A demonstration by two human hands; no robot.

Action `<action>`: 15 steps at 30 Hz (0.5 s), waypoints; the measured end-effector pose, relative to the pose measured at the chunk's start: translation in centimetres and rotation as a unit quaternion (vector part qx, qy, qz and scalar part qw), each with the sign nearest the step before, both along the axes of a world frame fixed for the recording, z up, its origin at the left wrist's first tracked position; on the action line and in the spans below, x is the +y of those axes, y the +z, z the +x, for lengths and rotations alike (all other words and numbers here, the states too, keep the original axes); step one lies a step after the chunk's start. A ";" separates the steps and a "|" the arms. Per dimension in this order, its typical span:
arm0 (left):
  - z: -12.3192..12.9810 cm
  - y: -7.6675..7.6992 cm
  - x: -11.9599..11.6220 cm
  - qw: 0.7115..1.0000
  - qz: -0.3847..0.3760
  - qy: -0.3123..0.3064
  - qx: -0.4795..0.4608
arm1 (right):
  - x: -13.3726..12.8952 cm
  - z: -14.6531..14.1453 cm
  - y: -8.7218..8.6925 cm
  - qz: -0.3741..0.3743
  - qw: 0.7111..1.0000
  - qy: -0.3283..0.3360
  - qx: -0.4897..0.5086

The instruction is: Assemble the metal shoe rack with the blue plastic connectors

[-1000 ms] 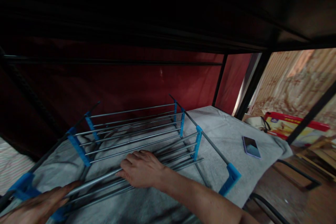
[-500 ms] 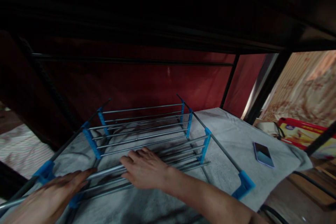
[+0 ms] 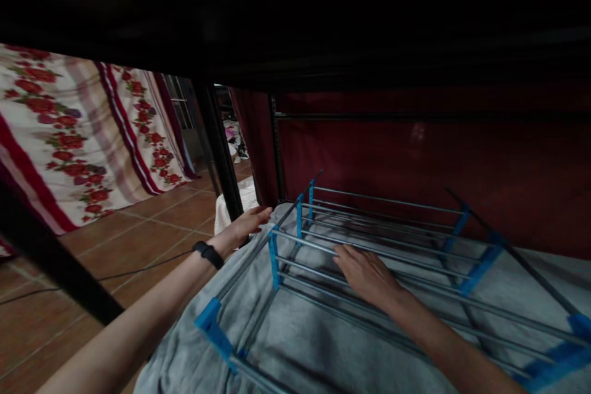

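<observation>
A rack of grey metal tubes with blue plastic connectors (image 3: 274, 258), like a shoe rack, lies on a grey blanket (image 3: 318, 345). My right hand (image 3: 364, 271) is on one of its long upper tubes, fingers curled over it; the thumb is hidden. Just beyond the rack's left side, my left hand (image 3: 252, 221) reaches forward with fingers stretched out and nothing in them. It is close to the left side rail, and I cannot tell whether it touches it. A black band (image 3: 207, 254) circles my left wrist.
A dark frame hangs low overhead, with a black post (image 3: 221, 148) at left and a dark red curtain (image 3: 360, 154) behind. Further left are a flowered cloth (image 3: 124, 135), a tiled floor (image 3: 157, 240) and a black cable (image 3: 138, 272).
The view has swung left, bringing the floor and flowered cloth in and losing the phone. My left hand has left the front tube and stretched out past the rack's left side.
</observation>
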State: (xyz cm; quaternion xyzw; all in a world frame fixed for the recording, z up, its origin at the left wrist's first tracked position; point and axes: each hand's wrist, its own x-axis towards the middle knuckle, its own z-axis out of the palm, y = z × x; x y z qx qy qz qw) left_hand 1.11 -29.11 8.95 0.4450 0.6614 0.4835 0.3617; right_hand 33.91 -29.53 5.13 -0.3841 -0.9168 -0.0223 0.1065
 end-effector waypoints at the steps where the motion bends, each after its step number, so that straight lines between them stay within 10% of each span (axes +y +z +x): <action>1: 0.0 -0.9 0.2 0.998 -0.033 -0.028 -0.050 | 0.0 -0.1 -0.1 0.003 1.000 -0.007 -0.006; 6: 1.2 -4.1 0.9 0.954 -0.146 -0.175 -0.195 | 0.3 -0.4 -0.2 -0.002 1.000 -0.020 -0.020; 15: 1.2 -4.9 1.6 0.962 -0.098 -0.171 -0.190 | 0.2 -0.2 -1.4 -0.019 0.999 -0.013 -0.038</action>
